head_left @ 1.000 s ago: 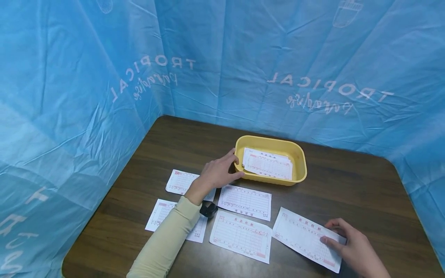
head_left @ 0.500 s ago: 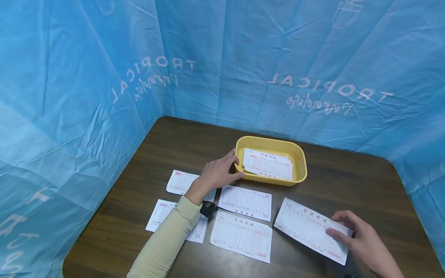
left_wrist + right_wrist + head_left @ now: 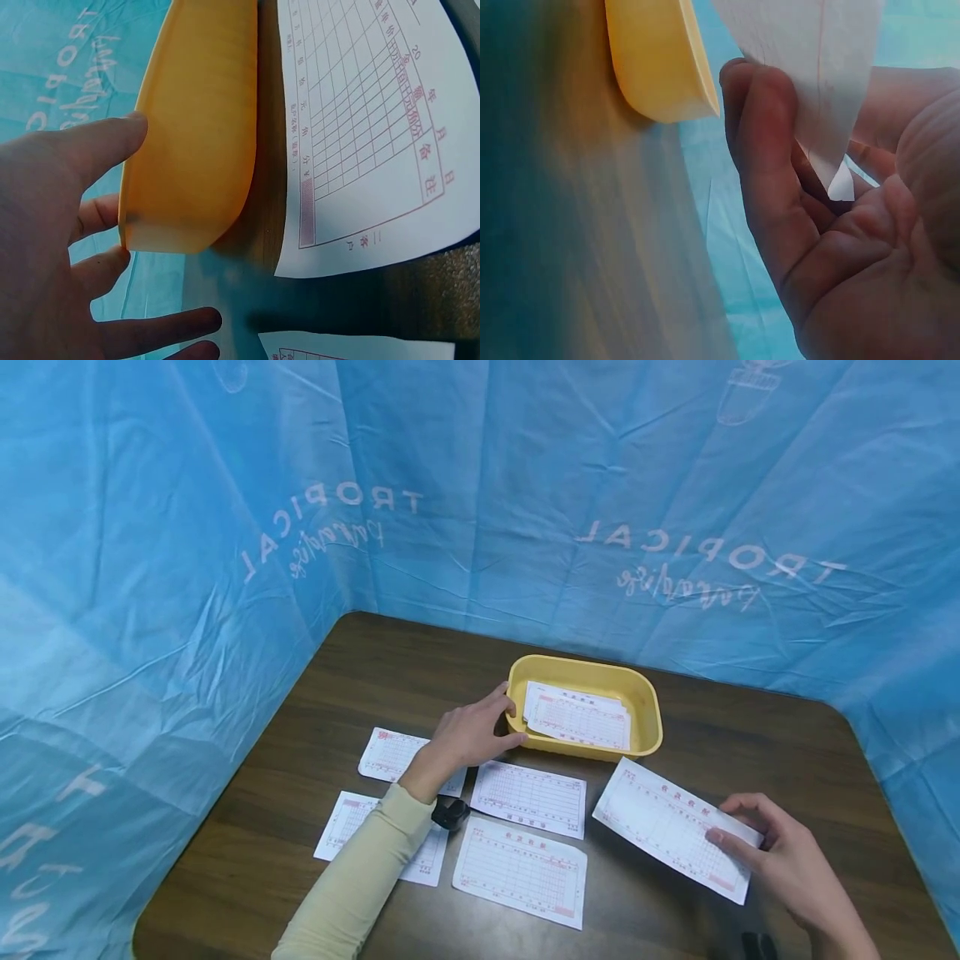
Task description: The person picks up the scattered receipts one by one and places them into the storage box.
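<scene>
My left hand (image 3: 472, 733) pinches the near left rim of a yellow plastic basin (image 3: 645, 702), thumb on the outer wall and a fingertip over the edge. In the left wrist view the thumb (image 3: 112, 146) presses the basin wall (image 3: 199, 127). Several printed paper forms (image 3: 581, 718) lie stacked inside the basin. My right hand (image 3: 780, 852) pinches the right end of another printed form (image 3: 675, 827), tilted and raised above the table, its far corner close to the basin. In the right wrist view the held form (image 3: 817, 75) sits between thumb and curled fingers.
Several forms lie flat on the dark wooden table (image 3: 420, 652), among them one form (image 3: 528, 797) before the basin and another form (image 3: 521, 868) nearer me. My left forearm (image 3: 360, 868) crosses over two more. A blue printed curtain (image 3: 480, 510) encloses the table.
My right hand has lifted its form off the table and moved it away from me, towards the basin. The left hand has stayed on the rim.
</scene>
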A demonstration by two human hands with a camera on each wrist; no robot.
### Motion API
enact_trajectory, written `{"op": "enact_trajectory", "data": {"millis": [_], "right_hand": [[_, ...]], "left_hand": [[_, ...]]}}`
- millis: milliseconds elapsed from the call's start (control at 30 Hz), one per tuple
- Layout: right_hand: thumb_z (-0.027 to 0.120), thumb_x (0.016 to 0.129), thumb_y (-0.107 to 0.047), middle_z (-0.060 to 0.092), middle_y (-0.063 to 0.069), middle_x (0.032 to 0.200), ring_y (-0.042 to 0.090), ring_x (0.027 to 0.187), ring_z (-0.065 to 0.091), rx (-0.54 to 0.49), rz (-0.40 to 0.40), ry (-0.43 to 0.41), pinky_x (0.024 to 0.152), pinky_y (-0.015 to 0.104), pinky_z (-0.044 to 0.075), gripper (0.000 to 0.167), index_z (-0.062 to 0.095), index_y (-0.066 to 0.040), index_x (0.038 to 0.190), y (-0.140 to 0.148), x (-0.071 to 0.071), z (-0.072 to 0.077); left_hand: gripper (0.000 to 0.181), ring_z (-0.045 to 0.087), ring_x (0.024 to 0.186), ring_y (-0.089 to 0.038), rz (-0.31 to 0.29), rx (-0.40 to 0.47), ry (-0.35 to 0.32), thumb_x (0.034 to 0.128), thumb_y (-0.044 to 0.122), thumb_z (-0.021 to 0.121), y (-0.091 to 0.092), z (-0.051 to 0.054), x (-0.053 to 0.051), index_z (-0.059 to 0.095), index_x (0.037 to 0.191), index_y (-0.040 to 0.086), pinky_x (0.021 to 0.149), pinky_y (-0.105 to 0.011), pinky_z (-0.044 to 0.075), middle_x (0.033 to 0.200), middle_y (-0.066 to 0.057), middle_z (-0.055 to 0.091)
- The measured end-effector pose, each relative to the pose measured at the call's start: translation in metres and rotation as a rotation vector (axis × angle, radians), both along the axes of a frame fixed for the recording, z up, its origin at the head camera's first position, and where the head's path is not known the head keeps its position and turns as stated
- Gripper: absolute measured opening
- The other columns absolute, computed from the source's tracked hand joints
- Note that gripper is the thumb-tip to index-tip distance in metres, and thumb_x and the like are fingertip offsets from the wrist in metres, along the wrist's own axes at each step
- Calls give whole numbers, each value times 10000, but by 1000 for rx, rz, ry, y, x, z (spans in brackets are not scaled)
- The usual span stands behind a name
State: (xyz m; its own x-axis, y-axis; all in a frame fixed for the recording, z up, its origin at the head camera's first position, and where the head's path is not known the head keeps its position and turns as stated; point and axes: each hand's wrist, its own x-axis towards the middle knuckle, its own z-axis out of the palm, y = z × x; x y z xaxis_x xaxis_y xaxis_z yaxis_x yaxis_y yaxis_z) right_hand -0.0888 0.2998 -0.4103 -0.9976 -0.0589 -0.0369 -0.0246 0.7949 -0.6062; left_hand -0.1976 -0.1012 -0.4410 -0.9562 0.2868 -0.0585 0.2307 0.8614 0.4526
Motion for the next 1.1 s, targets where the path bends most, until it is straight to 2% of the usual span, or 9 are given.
{"op": "enact_trajectory", "data": {"millis": [300,500,733,1100], "right_hand": [[760,843,-262,669,126,949,176,640,612,-43,16,21,536,281,446,412,551,-84,1150,-1,-10,5],[757,845,-257,669,146,976,193,658,625,-92,22,8,538,292,471,421,546,-74,1160,0,-14,2],[764,836,-286,677,124,968,181,667,616,-53,33,26,558,278,445,422,558,-92,1150,1,-22,-1],[758,841,-298,678,127,954,189,654,614,-36,49,51,529,284,449,415,560,-98,1146,-1,-35,7]], "left_hand": [[456,469,573,-202,0,-1,-5,855,635,575,1,2,1,519,1137,281,538,-319,357,1584,44,186],[448,466,570,-201,2,-9,3,857,628,577,1,3,1,515,1137,283,536,-318,356,1583,45,191],[445,468,563,-197,3,-13,10,852,628,585,1,2,1,521,1126,282,527,-315,358,1582,37,201],[420,478,575,-192,10,-2,6,852,630,583,2,2,1,521,1098,295,531,-316,364,1582,46,193]]}}
